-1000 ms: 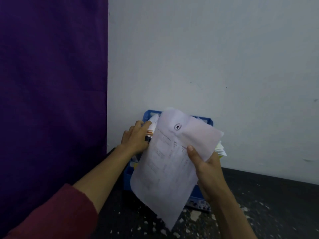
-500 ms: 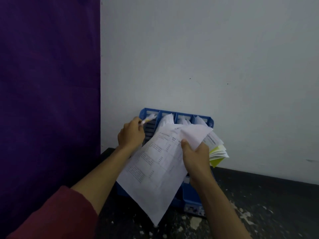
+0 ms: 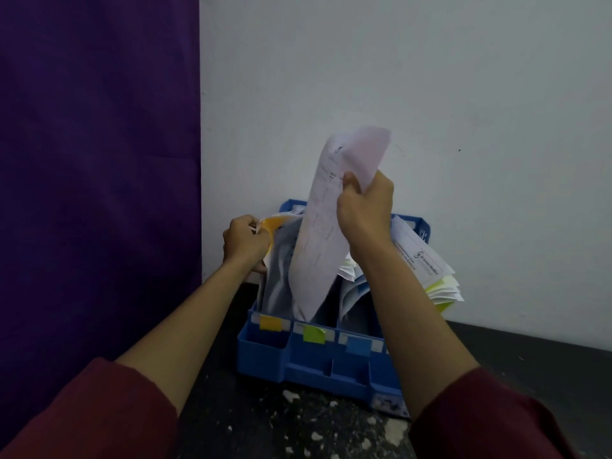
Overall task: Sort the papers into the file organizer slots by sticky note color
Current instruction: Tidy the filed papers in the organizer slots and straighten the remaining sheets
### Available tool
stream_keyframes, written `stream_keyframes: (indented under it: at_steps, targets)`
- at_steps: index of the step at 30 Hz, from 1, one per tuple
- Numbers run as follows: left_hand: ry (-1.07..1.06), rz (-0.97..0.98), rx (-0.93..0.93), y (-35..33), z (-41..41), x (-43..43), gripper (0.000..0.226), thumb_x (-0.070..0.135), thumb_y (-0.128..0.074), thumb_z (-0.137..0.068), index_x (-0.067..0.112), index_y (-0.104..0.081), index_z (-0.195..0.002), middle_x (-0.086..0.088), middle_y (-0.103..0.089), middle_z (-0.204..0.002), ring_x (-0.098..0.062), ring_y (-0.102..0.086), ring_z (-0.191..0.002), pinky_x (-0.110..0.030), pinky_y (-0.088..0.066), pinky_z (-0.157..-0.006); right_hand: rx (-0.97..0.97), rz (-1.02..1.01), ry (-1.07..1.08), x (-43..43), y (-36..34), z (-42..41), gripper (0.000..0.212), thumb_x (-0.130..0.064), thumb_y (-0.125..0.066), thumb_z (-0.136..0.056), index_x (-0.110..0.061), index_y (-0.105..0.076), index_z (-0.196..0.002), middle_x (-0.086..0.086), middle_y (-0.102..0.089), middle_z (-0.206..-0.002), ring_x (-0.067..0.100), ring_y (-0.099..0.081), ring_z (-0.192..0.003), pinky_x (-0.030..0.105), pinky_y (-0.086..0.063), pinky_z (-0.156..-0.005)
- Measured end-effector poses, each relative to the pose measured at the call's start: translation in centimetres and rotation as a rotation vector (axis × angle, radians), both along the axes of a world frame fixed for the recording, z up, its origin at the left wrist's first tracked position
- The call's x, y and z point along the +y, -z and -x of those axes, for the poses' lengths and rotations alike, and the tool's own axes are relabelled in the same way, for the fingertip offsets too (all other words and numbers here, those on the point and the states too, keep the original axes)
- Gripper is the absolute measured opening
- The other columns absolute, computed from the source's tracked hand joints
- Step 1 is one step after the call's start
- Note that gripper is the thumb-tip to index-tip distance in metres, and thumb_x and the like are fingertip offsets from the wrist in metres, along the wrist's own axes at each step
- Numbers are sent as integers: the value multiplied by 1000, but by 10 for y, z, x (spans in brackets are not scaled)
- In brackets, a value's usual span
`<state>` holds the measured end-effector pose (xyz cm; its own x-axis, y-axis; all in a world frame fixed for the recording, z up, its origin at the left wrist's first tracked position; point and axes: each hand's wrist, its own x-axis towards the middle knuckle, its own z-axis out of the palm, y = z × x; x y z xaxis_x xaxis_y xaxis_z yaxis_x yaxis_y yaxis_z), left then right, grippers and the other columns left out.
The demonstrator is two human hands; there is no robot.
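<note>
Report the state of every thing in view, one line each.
Sheet, upright and bent, lower end down in the organizer.
Right hand, gripping the sheet near its top.
Left hand, pinching the orange-tabbed papers.
Organizer, standing upright, slots part-filled.
Right-side papers, fanned, leaning out.

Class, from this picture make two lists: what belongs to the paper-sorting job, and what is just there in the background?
Job: blue file organizer; orange sticky note; green sticky note; blue sticky note; sheet gripped by right hand; orange-tabbed papers held by left hand; filed papers.
Background: purple curtain; white wall; dark speckled tabletop.
</note>
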<state>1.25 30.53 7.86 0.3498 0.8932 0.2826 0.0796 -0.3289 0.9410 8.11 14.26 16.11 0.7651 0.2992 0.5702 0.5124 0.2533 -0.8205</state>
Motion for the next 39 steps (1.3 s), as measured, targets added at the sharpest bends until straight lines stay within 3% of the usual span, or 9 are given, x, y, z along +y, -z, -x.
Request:
stream_keyframes:
  at_steps: [4,9,14,16,20,23,27,35,39]
  targets:
    - [28,5,9,-1,1,-1,4,12,-57,-94,11,-61,-93,-15,-63,-97,-31,-64,-70,-46,-60,-47,15,-23,13,21,9,-2,25,-17,-46,-104,-14,-61,-123,0,-67,-106,20,-63,-100,37,-55,-86]
    - [22,-35,37,-3,1,-2,8,17,-60,-95,11,-62,-100,-13,-63,-96,-30,-65,-70,-49,-60,-48,-2,9,-36,45,46,1,36,-25,-40,-107,-14,-51,-139,-4,-60,-115,13,-56,-107,29,-48,-92]
    - [45,-55,39,-3,2,-4,16,25,-65,-94,14,-63,-105,-9,-64,-95,-27,-66,-74,-45,-61,-50,24,273,-221,68,79,8,54,-41,-31,-106,-17,-28,-154,2,-48,-146,18,-48,-130,38,-39,-112]
    - [58,-63,40,-3,3,-2,17,26,-68,-93,14,-65,-104,-8,-66,-94,-23,-66,-71,-35,-59,-46,15,356,-204,72,88,8,49,-35,-41,-103,-12,-37,-147,6,-59,-131,21,-57,-116,38,-45,-102]
    - [84,-44,34,-1,5,4,20,26,-73,-90,15,-68,-106,-7,-69,-96,-24,-70,-82,-44,-63,-56,-22,494,-135,74,94,9,23,-23,-49,-101,-6,-51,-85,2,-55,-73,16,-51,-67,30,-35,-67]
    - [107,-38,36,0,7,3,16,25,-71,-91,17,-68,-105,-6,-69,-96,-24,-70,-82,-43,-63,-55,-103,553,-58,80,100,10,24,-25,-48,-102,-10,-44,-83,17,-62,-93,29,-60,-85,34,-40,-68]
    - [137,-16,39,-2,10,3,12,22,-72,-90,18,-67,-100,-6,-69,-93,-25,-71,-82,-48,-63,-58,-67,532,-4,90,108,16,30,-30,-53,-101,-20,-40,-75,15,-60,-92,37,-67,-86,49,-58,-72]
    - [227,7,55,2,18,6,32,25,-80,-84,15,-67,-112,-4,-66,-105,-23,-68,-91,-41,-63,-59,107,620,-69,91,107,12,32,-22,-56,-98,0,-52,-120,22,-57,-125,38,-58,-112,32,-47,-79]
    - [222,-76,97,4,22,6,44,25,-83,-80,14,-65,-119,-4,-67,-111,-20,-63,-101,-27,-53,-57,208,580,-167,95,109,22,37,-23,-62,-90,-3,-58,-121,19,-63,-121,38,-64,-104,49,-58,-87]
